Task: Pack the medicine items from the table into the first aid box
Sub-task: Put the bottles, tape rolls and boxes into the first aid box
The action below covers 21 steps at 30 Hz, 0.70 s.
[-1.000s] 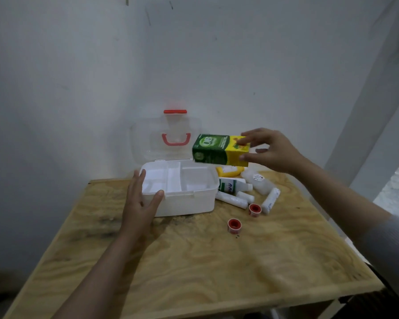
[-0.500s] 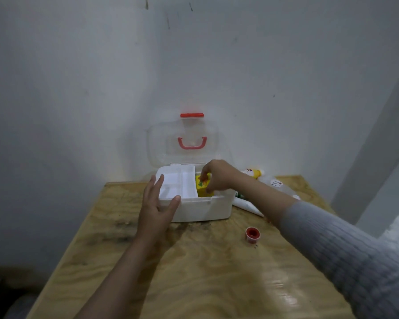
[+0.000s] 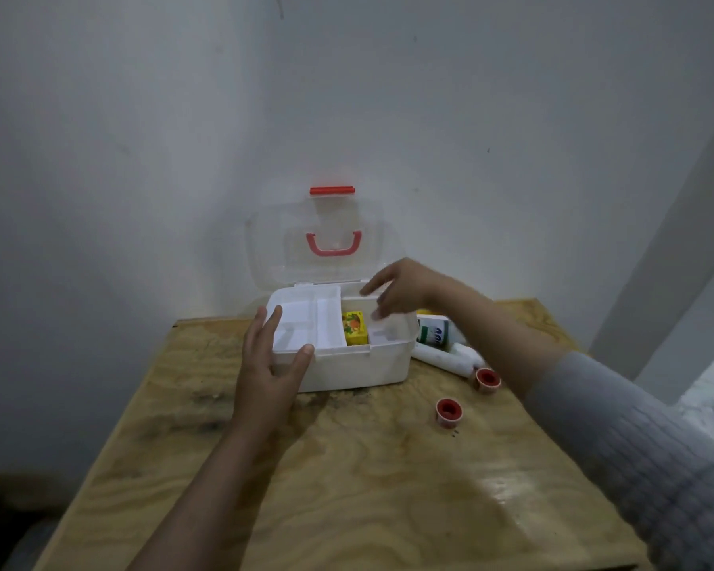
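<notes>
White plastic first aid box, with its clear lid raised, is seen at the back of the plywood table. A yellow medicine carton stands inside the box's right compartment. The box's front left corner is gripped by the left hand. The right hand is held open and empty above the box's right side. Half a second ago this hand was pressed onto the carton; it is now lifted clear.
</notes>
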Available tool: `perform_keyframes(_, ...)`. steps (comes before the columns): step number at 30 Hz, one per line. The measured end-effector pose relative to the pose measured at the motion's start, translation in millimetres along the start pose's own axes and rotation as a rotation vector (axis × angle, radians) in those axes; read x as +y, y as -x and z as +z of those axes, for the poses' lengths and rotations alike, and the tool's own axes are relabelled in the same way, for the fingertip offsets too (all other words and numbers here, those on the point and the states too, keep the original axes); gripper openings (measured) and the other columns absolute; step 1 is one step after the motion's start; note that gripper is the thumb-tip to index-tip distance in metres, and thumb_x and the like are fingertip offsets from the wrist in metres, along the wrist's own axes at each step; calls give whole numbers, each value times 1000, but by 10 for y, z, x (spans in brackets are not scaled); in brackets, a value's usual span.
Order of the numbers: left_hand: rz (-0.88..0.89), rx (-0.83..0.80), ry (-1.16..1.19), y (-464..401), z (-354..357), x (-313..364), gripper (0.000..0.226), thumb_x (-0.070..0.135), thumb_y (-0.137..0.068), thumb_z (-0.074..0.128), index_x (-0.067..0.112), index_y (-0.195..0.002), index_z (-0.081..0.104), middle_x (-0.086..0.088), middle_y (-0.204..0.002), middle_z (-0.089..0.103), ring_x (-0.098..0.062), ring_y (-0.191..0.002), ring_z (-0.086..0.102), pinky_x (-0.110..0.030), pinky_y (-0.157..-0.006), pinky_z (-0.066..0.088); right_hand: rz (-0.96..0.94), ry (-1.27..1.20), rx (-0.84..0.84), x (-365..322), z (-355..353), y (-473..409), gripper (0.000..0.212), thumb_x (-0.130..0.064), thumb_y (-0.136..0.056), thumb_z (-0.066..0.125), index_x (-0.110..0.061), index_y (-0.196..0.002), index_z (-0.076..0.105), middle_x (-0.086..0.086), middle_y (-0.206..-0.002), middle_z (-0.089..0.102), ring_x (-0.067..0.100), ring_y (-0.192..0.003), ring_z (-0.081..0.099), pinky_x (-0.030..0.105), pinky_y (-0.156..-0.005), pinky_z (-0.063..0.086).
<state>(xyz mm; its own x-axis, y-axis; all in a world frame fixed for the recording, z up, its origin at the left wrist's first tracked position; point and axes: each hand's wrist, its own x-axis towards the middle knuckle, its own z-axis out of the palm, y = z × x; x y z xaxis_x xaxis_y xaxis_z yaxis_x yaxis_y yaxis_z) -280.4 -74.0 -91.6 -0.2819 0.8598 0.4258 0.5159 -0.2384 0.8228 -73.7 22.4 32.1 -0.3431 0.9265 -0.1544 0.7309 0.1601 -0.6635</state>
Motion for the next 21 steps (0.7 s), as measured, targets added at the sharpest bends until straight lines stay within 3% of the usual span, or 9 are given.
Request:
perform_keyframes(2,7,0,16,-3,-9,-17,64,43,-84,61,50,-138,29,17,-154,19,-3,-137,21,-39,-109,34,2,-250,109,159,-320,159,31,-2,-75,73,-14,-104,70,12,-102,71,13,-79,65,24,-73,53)
perform_keyframes(4,12,4,13,4,-4,-21,64,42,-84,61,49,-139,29,16,-154,20,-1,-136,22,-35,-108,32,46,-313,244,452,-593,285,24,-2,-76,71,-11,-99,70,17,-97,73,16,-75,66,29,-70,52)
perform_keyframes(6,9,8,8,7,3,-14,64,41,-85,61,48,-139,29,15,-154,21,0,-135,22,-33,-107,31,156,-122,382,873,-739,346,22,-7,-74,74,-10,-96,71,14,-91,73,18,-73,65,26,-63,49)
perform_keyframes(8,6,12,8,2,10,-8,63,39,-85,61,47,-139,30,14,-154,21,2,-134,21,-31,-107,30,267,138,446,1298,-733,387,27,-14,-70,79,-9,-96,72,11,-100,70,21,-88,64,24,-68,46)
perform_keyframes(10,7,17,6,5,15,0,63,37,-85,62,45,-140,30,13,-154,22,2,-133,21,-30,-106,29,327,243,424,1637,-627,426,35,-24,-67,81,-12,-98,70,9,-115,66,22,-102,60,26,-78,43)
perform_keyframes(16,6,30,5,10,22,25,64,30,-86,62,38,-142,32,10,-154,24,1,-133,22,-27,-104,28,319,180,425,1876,-415,396,46,-41,-67,78,-14,-103,69,7,-116,65,17,-90,57,29,-74,45)
perform_keyframes(21,14,42,-4,4,29,10,63,29,-86,63,37,-141,33,8,-154,25,0,-133,23,-27,-104,28,328,258,388,1848,-421,365,52,-35,-62,82,-13,-107,68,7,-116,63,21,-100,59,28,-73,42)
